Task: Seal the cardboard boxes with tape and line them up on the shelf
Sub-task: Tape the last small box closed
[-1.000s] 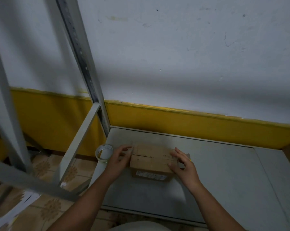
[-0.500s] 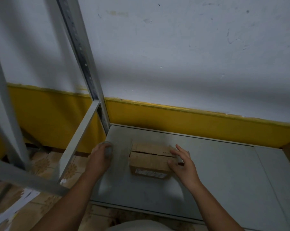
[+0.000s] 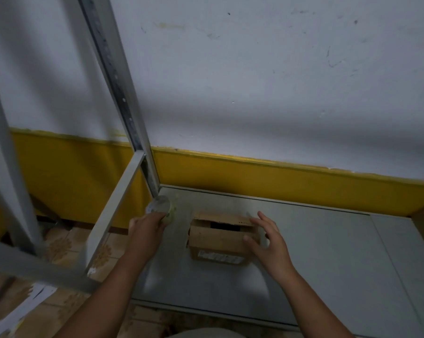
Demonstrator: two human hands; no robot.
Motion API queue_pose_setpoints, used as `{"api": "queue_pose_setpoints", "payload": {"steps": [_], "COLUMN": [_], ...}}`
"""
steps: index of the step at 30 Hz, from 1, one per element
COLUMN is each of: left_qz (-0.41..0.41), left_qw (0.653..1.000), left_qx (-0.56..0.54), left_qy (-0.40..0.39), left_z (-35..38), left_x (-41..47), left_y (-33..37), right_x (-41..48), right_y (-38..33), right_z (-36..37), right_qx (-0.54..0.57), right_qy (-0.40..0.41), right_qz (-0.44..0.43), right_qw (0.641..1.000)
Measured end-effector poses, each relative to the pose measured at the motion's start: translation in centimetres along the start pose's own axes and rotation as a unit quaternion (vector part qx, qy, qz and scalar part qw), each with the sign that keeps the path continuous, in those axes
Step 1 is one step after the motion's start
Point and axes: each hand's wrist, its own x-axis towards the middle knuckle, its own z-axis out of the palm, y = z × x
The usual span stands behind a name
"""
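The box [image 3: 220, 240] sat on the shelf [image 3: 328, 252], towards its left end, with its top flaps unsealed and a dark gap showing between them. The left hand [image 3: 145, 230] grasped the tape [image 3: 158, 206] near the shelf's back left corner, close to the post [image 3: 123, 93]. The right hand [image 3: 267, 242] was released, fingers spread at the box's right end; whether it pressed on the cardboard I could not tell.

The likely trouble was the flaps: with nothing holding them down they could spring further apart, and tape laid over a gaping seam would wrinkle or bridge it badly. The roll also hung near the shelf edge, so a slipped grip could drop it to the floor.

Half a second earlier the flaps lay almost shut, only a thin seam showing, with the right hand resting on them. The left hand had covered the roll; now the roll stood clear beyond its fingers.
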Motion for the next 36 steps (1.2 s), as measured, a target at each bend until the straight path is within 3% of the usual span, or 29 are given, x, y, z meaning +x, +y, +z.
{"api": "queue_pose_setpoints", "payload": {"steps": [6,9,15,19,27,30,36], "left_qz": [0.141,0.220,0.293,0.273,0.221,0.215,0.169], "left_qw": [0.983,0.967,0.939,0.935,0.921,0.910,0.910], "left_qx": [-0.089,-0.121,-0.176,-0.215,-0.283,-0.305,-0.345], "left_qy": [0.074,0.048,-0.031,-0.063,-0.150,-0.177,-0.156], "left_z": [-5.8,-7.9,-9.2,-9.4,-9.9,-10.1,-9.6], "left_x": [2.0,2.5,1.7,1.1,0.8,0.9,0.8], "left_y": [6.2,9.5,13.0,13.3,13.6,13.9,15.3], "right_x": [2.1,3.9,6.9,6.3,5.3,5.0,4.3], "right_y": [-4.6,-9.2,-13.0,-12.6,-12.4,-12.3,-11.6], "right_z": [-1.4,-2.6,-4.6,-4.7,-4.5,-4.1,-2.4], "right_qx": [-0.056,-0.018,0.059,0.084,0.176,0.199,0.237], "right_qy": [0.049,0.005,-0.066,-0.031,-0.065,-0.042,0.026], "right_qz": [-0.072,-0.062,-0.063,-0.093,-0.026,-0.021,-0.017], "right_qw": [0.995,0.998,0.994,0.992,0.982,0.979,0.971]}}
